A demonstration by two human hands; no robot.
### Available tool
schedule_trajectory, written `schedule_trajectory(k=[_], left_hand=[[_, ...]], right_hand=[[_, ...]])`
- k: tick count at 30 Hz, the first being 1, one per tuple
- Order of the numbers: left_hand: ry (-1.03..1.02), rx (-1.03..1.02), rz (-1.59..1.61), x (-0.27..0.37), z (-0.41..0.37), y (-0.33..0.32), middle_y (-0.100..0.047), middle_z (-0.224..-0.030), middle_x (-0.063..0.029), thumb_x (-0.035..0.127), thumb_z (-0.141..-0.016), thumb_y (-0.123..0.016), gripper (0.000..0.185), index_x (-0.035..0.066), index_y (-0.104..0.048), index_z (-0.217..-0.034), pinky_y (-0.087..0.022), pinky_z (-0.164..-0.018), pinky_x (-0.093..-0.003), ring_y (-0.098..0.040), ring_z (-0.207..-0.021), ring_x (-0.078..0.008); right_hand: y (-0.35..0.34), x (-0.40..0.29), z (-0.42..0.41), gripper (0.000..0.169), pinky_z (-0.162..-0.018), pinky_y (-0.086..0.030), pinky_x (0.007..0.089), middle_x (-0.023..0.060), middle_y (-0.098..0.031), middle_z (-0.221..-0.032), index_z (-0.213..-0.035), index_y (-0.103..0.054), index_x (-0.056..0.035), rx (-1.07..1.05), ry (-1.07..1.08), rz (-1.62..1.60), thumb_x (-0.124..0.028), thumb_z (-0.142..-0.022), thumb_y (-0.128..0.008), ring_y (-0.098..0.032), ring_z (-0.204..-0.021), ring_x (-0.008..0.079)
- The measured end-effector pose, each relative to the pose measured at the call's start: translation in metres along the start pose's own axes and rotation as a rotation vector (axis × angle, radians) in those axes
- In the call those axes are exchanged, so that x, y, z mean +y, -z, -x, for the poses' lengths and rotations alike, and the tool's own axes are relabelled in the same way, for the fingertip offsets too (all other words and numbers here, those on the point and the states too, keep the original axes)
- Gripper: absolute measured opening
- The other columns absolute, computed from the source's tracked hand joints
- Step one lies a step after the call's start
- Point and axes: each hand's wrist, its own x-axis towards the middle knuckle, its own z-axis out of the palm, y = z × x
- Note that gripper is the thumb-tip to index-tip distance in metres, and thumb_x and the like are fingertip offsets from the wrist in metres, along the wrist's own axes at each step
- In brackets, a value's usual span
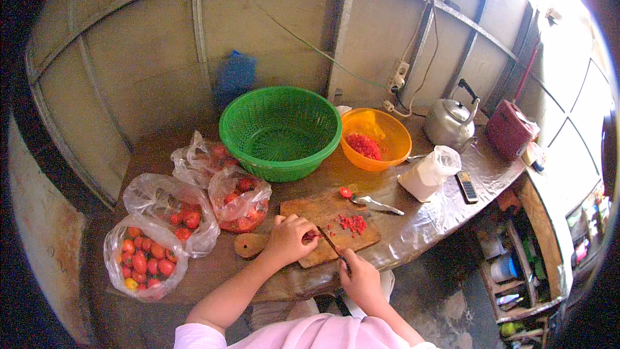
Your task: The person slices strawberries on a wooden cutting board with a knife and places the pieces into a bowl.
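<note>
My left hand (292, 238) holds a piece of tomato (310, 236) down on a wooden cutting board (310, 211); the fingers hide most of it. In my right hand (359, 277) is the handle of a knife (329, 243), its blade beside the left fingertips. Chopped red tomato (352, 224) lies in a small heap on the board's right part. At the board's far edge sit a cut tomato piece (345, 192) and a spoon (378, 204). The rounded handle of the board (251, 245) sticks out to the left of my left wrist.
Clear plastic bags of tomatoes (145, 262) stand at the left. Behind the board are a green plastic basket (281, 167) and an orange bowl (378, 162) holding chopped red pieces. Rightward stand a bag of white powder (426, 179), a phone (467, 187) and a metal kettle (448, 126).
</note>
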Motion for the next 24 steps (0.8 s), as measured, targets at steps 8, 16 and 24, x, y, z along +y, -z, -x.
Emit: schedule_trajectory(k=[8,16,24], left_hand=[[0.018,0.005,0.025,-0.002,0.001,-0.002,-0.067,-0.083,0.0028,0.028,-0.078,-0.073,0.011,0.019,-0.07,-0.082,-0.039,-0.082,-0.041,-0.061,-0.086,-0.0198],[0.016,-0.044,-0.019,-0.002,0.0,-0.007,-0.068,-0.09,-0.0003,0.034,-0.081,-0.074,0.017,0.02,-0.072,-0.091,-0.041,-0.082,-0.0437,-0.06,-0.093,-0.0238],[0.062,0.033,-0.012,0.005,0.002,-0.004,-0.066,-0.086,0.0035,0.032,-0.078,-0.074,0.017,0.019,-0.07,-0.089,-0.039,-0.084,-0.0411,-0.06,-0.09,-0.0199]], right_hand=[[0.007,-0.004,0.012,0.033,-0.065,-0.052,0.0488,0.0182,-0.068,-0.086,-0.126,-0.059,-0.0165,-0.034,-0.052,0.07,-0.014,-0.093,-0.057,-0.067,-0.077,0.0395],[0.02,-0.004,0.006,0.035,-0.072,-0.052,0.054,0.0211,-0.069,-0.093,-0.129,-0.055,-0.0128,0.004,-0.11,-0.057,-0.015,-0.094,-0.056,-0.067,-0.084,0.0423],[0.004,-0.008,0.0,0.033,-0.07,-0.052,0.0508,0.0214,-0.068,-0.094,-0.127,-0.057,-0.013,0.081,-0.015,-0.119,-0.014,-0.094,-0.057,-0.067,-0.084,0.0418]])
